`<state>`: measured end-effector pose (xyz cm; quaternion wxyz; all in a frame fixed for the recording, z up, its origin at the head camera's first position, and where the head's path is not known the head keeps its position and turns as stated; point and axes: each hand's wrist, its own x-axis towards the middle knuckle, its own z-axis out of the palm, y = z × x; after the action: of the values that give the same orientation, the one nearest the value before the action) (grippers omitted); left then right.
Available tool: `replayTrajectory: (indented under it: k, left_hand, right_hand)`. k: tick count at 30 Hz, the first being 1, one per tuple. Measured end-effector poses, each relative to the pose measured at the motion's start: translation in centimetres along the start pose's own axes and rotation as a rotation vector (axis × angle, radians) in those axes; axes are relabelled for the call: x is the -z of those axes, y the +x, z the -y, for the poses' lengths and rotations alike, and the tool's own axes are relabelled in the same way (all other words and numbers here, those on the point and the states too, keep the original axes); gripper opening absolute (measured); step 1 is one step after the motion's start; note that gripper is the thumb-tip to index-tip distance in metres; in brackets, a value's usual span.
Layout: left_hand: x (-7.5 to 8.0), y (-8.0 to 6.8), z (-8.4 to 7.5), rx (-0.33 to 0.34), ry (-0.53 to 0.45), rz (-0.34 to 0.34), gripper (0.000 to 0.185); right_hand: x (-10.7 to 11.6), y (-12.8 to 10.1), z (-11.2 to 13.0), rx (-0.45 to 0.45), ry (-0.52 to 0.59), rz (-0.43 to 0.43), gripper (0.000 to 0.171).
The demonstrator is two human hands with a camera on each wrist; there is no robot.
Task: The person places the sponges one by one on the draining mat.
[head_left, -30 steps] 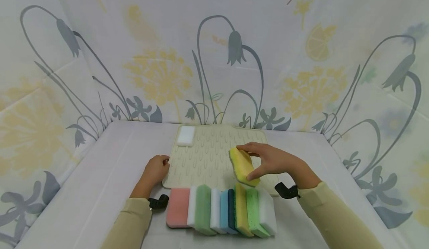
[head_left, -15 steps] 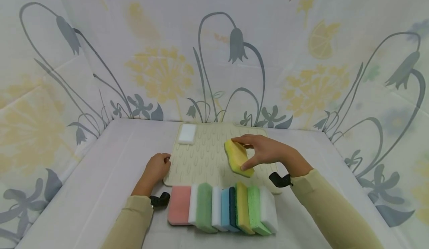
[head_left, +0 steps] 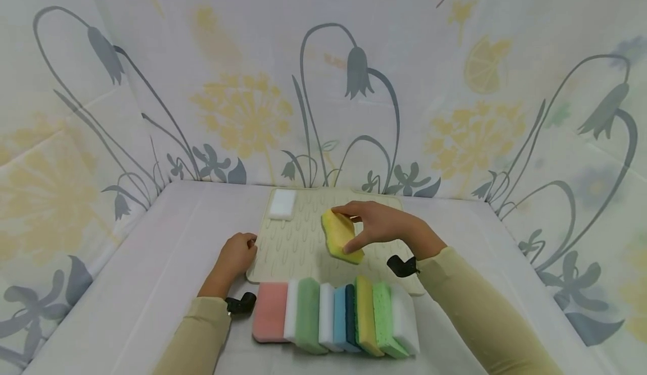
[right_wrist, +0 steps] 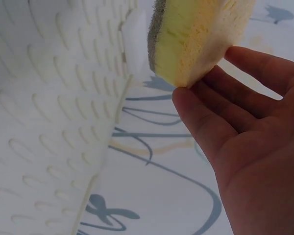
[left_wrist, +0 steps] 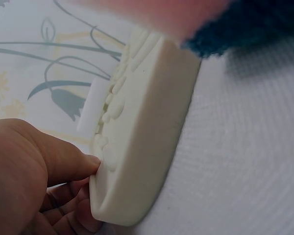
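Observation:
My right hand [head_left: 381, 226] pinches a yellow sponge [head_left: 340, 234] by its edges over the cream mat [head_left: 298, 251]. In the right wrist view the sponge [right_wrist: 198, 39] shows a dark scouring layer on one face, and it hangs above the mat's rows of raised oval ridges. At the mat's left edge, my left hand [head_left: 237, 254] grips the rim. The left wrist view shows the thumb [left_wrist: 83, 164] on top of the rim and curled fingers at its side. A white sponge [head_left: 282, 204] lies in the mat's far left corner.
A row of sponges stands in front of the mat: pink [head_left: 270, 312], sage green [head_left: 309, 316], blue [head_left: 340, 314], bright green [head_left: 386, 319], white [head_left: 404, 316] and others, packed side by side. A patterned cloth [head_left: 323, 111] rises behind the table [head_left: 146, 274].
My right hand has carried the yellow sponge leftward over the mat, from its right side toward the middle. The left hand has stayed on the mat's edge.

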<state>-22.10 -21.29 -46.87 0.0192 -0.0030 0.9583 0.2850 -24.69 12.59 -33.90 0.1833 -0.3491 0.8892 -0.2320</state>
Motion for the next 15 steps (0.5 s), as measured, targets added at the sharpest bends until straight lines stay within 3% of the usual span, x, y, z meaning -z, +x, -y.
replayTrajectory:
  k: [15]
  left_hand:
    - [-0.1, 0.2, 0.1, 0.01, -0.022, -0.003, 0.038]
  right_hand:
    - [-0.7, 3.3, 1.4, 0.005, -0.01, 0.024, 0.095]
